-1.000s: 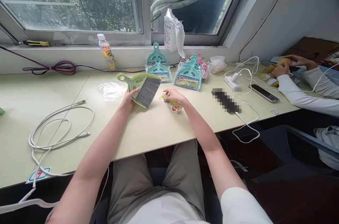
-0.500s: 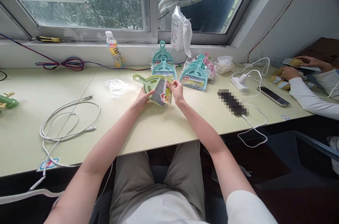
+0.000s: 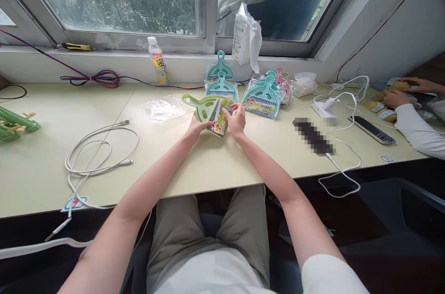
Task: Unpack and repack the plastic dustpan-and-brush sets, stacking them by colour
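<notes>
A light green mini dustpan with a grey brush (image 3: 206, 107) lies on the table in front of me. My left hand (image 3: 196, 128) grips its near edge. My right hand (image 3: 237, 120) pinches a colourful printed label card (image 3: 218, 122) against the brush bristles. Both hands meet over the set, fingers closed on it. A clear plastic bag (image 3: 163, 109) lies flat just left of the set.
Packed teal and pink dustpan sets (image 3: 261, 94) are piled behind my hands. A bottle (image 3: 157, 66) and a white packet (image 3: 246, 39) stand by the window. A white cable (image 3: 99, 155) coils at left, green items (image 3: 15, 123) at far left. Another person's hands (image 3: 396, 97) work at right.
My right hand lifted the label card off the table and brought it onto the brush bristles. The left hand turned the set slightly; the view shifted left.
</notes>
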